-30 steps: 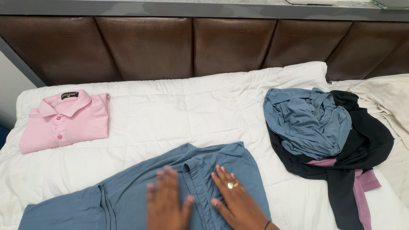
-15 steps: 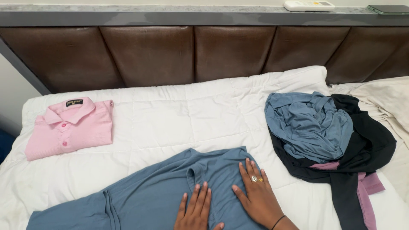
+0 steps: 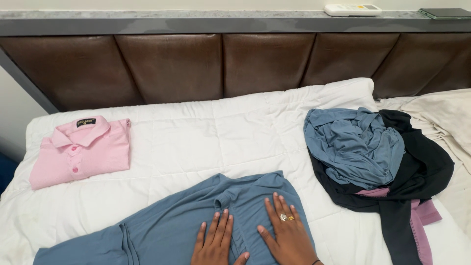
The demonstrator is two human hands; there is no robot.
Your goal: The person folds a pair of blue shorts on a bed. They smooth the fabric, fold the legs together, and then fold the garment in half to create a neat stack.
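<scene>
Head view: both hands are now laid flat and open on the blue-grey garment (image 3: 196,221), fingers spread and gripping nothing. The left hand (image 3: 214,241) is pressed beside the centre seam, with the right hand (image 3: 287,233), ringed on one finger, just to its right. Compared with a second ago, the hands have been drawn nearer the near edge of the frame and the left hand, blurred then, has come to rest. Half a second ago they sat much as they do now. The cloth around them appears flatter, so the smoothing of the garment is judged to be well along, with no fold yet made.

The garment is spread across the near middle of the white quilt (image 3: 196,137), its long part trailing toward the near left.

Counted: two hands; one spread blue-grey garment; one folded pink shirt (image 3: 81,152) at the far left; one loose heap of clothes (image 3: 378,167) at the right, in which blue, black and pink pieces can be seen, though their exact number cannot be told. One brown padded headboard (image 3: 221,68) runs along the far side, with one white remote control (image 3: 352,9) on the ledge above it.
</scene>
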